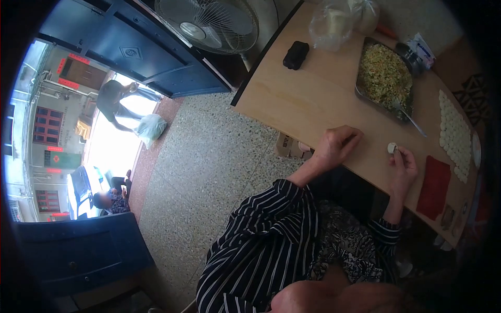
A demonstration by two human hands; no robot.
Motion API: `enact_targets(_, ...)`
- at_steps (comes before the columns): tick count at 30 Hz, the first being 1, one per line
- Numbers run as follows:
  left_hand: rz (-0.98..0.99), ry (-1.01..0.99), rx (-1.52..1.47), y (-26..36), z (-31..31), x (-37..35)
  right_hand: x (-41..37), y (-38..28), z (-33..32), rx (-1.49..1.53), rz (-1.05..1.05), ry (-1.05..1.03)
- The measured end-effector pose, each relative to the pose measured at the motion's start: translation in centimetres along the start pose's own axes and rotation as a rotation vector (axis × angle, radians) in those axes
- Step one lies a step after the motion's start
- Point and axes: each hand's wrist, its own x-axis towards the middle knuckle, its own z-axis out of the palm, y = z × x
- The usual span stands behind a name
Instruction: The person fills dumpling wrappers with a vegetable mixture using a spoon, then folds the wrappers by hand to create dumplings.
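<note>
My right hand (pixel 404 168) pinches a small white piece of dough (pixel 392 148) between thumb and fingertips, just above the tabletop. My left hand (pixel 340 148) is at the table's near edge with its fingers curled in, and nothing shows in them. Beyond the hands lies a metal tray (pixel 360 94) of chopped, yellow-green filling (pixel 385 73). A spoon (pixel 409 119) rests in it, its handle over the tray's edge. To the right, many small white dough pieces (pixel 453 130) lie close together in rows. A folded red cloth (pixel 434 187) is beside my right hand.
On the wooden table (pixel 308 99) are a black case (pixel 296 55), plastic bags (pixel 334 23) and a metal container (pixel 409 57). A fan (pixel 209 26) stands behind it. Left, past the blue door (pixel 141 52), one person (pixel 117 101) bends over a bag (pixel 150 129); another person (pixel 115 200) sits outside.
</note>
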Motion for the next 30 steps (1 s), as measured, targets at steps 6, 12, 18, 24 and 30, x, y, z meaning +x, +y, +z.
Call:
enact_targets(6,-0.031,0.004,-0.048,0.0,0.1,-0.1,0.0,-0.2,0.3,-0.024,0.0,0.009)
enact_targets(12,-0.05,-0.006,0.017,0.0,-0.1,-0.1,-0.6,-2.4,1.3,-0.104,0.096,0.004)
enact_targets(18,-0.192,-0.012,-0.397,-0.1,0.9,-1.1,-2.5,-3.9,3.4,0.127,0.017,-0.175)
enact_targets(24,-0.073,-0.04,-0.363,1.5,1.4,-1.8,-2.7,-5.4,4.7,0.125,-0.035,-0.237)
enact_targets(30,-0.199,-0.027,-0.541,3.2,2.2,-1.5,-3.7,-5.9,4.6,0.05,-0.037,-0.311)
